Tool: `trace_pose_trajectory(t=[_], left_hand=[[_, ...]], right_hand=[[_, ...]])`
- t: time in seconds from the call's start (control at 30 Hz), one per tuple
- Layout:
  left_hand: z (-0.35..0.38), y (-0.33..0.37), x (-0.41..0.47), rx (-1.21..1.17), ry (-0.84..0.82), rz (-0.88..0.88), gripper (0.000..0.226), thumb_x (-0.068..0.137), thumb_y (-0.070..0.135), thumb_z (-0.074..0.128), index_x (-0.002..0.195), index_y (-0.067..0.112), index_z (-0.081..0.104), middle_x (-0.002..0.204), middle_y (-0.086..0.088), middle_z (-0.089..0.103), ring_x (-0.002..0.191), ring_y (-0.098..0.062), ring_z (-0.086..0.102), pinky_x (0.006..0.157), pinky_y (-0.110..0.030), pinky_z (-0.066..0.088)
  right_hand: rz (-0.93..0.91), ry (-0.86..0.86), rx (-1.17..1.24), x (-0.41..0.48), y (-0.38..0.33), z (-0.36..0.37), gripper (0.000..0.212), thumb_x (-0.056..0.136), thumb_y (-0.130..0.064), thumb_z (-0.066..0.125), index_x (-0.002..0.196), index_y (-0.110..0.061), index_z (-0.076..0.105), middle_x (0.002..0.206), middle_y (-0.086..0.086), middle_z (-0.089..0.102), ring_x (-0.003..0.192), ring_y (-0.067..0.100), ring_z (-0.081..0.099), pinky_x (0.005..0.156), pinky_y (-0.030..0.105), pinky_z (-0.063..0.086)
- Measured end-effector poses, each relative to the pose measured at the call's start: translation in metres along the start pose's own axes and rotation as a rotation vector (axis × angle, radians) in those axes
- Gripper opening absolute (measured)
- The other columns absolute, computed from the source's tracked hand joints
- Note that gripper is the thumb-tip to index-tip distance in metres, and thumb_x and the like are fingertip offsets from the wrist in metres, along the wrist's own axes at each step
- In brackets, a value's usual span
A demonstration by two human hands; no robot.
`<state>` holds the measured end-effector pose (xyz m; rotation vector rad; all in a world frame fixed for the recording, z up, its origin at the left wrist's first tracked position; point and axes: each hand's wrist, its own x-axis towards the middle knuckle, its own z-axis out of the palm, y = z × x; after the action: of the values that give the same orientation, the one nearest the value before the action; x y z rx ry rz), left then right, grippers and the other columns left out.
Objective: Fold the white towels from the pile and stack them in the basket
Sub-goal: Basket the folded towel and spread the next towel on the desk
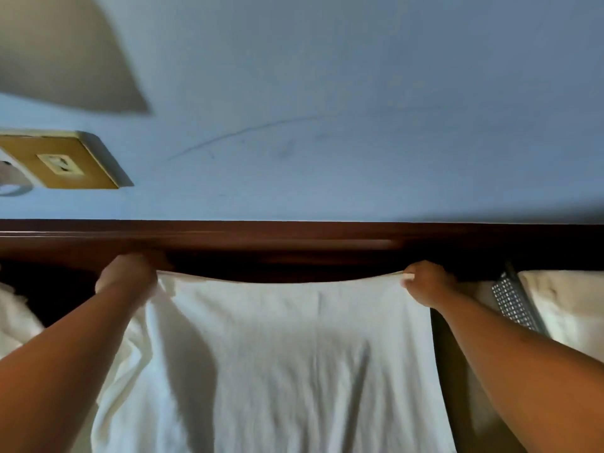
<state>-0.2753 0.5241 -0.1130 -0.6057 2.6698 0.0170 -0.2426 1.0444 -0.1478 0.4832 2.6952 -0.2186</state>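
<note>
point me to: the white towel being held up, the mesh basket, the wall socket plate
White cloth towel (294, 354), head view, middle of the spread panel.
Perforated grey mesh basket (513, 305), head view, its holed side wall at right.
Tan rectangular wall socket plate (60, 163), head view, its face at the outlet.

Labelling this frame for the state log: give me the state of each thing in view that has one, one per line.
left hand: closed on the towel's far left corner
right hand: closed on the towel's far right corner
towel: spread out, unfolded, far edge held up and sagging between the hands
basket: only a mesh wall in view, white cloth beside it; contents cannot be told
wall socket: nothing plugged in
</note>
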Motion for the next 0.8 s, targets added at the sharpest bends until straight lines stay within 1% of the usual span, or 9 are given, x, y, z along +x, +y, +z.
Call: trace_pose_trajectory(t=[0.07, 0.13, 0.27, 0.37, 0.47, 0.6, 0.67, 0.73, 0.8], left_hand=[[0.006, 0.010, 0.013, -0.027, -0.087, -0.022, 0.013, 0.071, -0.005, 0.068, 0.076, 0.007, 0.067, 0.063, -0.009, 0.058, 0.068, -0.028, 0.060, 0.063, -0.032, 0.054], [0.024, 0.011, 0.035, -0.111, -0.094, -0.054, 0.012, 0.069, -0.005, 0.070, 0.077, 0.005, 0.072, 0.066, -0.014, 0.064, 0.065, -0.029, 0.060, 0.060, -0.029, 0.050], [0.074, -0.003, 0.056, -0.337, 0.018, -0.082, 0.033, 0.079, 0.017, 0.066, 0.109, 0.002, 0.068, 0.103, -0.027, 0.068, 0.095, -0.045, 0.066, 0.077, -0.040, 0.054], [0.099, 0.007, 0.028, -0.354, 0.073, -0.043, 0.060, 0.090, 0.023, 0.065, 0.142, 0.001, 0.044, 0.147, -0.031, 0.037, 0.125, -0.053, 0.046, 0.102, -0.056, 0.044], [0.123, 0.028, -0.034, -0.282, 0.076, 0.213, 0.067, 0.089, 0.020, 0.070, 0.149, 0.010, 0.040, 0.163, -0.018, 0.017, 0.138, -0.049, 0.035, 0.106, -0.059, 0.041], [0.166, 0.045, -0.149, -0.339, -0.143, 0.575, 0.060, 0.089, 0.031, 0.071, 0.144, 0.018, 0.051, 0.161, -0.008, 0.029, 0.133, -0.036, 0.050, 0.101, -0.043, 0.050], [0.175, 0.051, -0.209, -0.299, -0.326, 0.681, 0.064, 0.090, 0.055, 0.052, 0.147, 0.026, 0.046, 0.162, 0.003, 0.025, 0.136, -0.021, 0.046, 0.106, -0.028, 0.043], [0.186, 0.060, -0.253, -0.227, -0.444, 0.815, 0.082, 0.078, 0.071, 0.027, 0.147, 0.030, 0.042, 0.162, 0.010, 0.021, 0.139, -0.010, 0.040, 0.110, -0.020, 0.035], [0.191, 0.071, -0.283, -0.146, -0.477, 0.907, 0.074, 0.084, 0.068, 0.033, 0.147, 0.031, 0.042, 0.162, 0.012, 0.020, 0.141, -0.009, 0.037, 0.111, -0.021, 0.034]], right_hand=[[0.056, -0.062, 0.139, 0.023, 0.002, 0.016, 0.027, 0.096, -0.024, 0.062, 0.122, -0.016, 0.066, 0.123, 0.010, 0.066, 0.111, 0.030, 0.062, 0.080, 0.028, 0.044], [0.096, -0.088, 0.211, 0.045, 0.002, 0.036, 0.026, 0.096, -0.019, 0.063, 0.120, -0.010, 0.065, 0.123, 0.015, 0.065, 0.113, 0.035, 0.061, 0.084, 0.031, 0.046], [0.169, 0.006, 0.317, 0.056, 0.006, 0.071, 0.027, 0.095, -0.018, 0.064, 0.119, -0.007, 0.061, 0.121, 0.019, 0.063, 0.111, 0.039, 0.060, 0.083, 0.036, 0.046], [0.236, 0.138, 0.455, 0.047, 0.009, 0.084, 0.041, 0.089, -0.024, 0.075, 0.119, -0.003, 0.056, 0.117, 0.021, 0.062, 0.108, 0.040, 0.060, 0.086, 0.041, 0.048], [0.315, 0.108, 0.577, 0.017, 0.023, 0.097, 0.042, 0.085, -0.026, 0.079, 0.111, 0.002, 0.062, 0.107, 0.023, 0.068, 0.101, 0.041, 0.064, 0.079, 0.038, 0.046], [0.386, 0.018, 0.727, -0.061, 0.055, 0.126, 0.028, 0.091, -0.028, 0.072, 0.098, -0.003, 0.064, 0.094, 0.019, 0.067, 0.094, 0.039, 0.065, 0.073, 0.036, 0.046], [0.374, 0.014, 0.705, -0.112, 0.077, 0.147, 0.035, 0.092, -0.036, 0.068, 0.098, -0.001, 0.065, 0.093, 0.019, 0.066, 0.088, 0.034, 0.062, 0.071, 0.035, 0.043], [0.381, 0.003, 0.711, -0.162, 0.098, 0.171, 0.034, 0.091, -0.043, 0.067, 0.096, -0.010, 0.061, 0.089, 0.014, 0.061, 0.083, 0.028, 0.058, 0.071, 0.033, 0.039], [0.407, 0.022, 0.718, -0.206, 0.116, 0.189, 0.027, 0.090, -0.038, 0.072, 0.095, -0.015, 0.059, 0.084, 0.006, 0.060, 0.082, 0.029, 0.059, 0.072, 0.035, 0.043]])
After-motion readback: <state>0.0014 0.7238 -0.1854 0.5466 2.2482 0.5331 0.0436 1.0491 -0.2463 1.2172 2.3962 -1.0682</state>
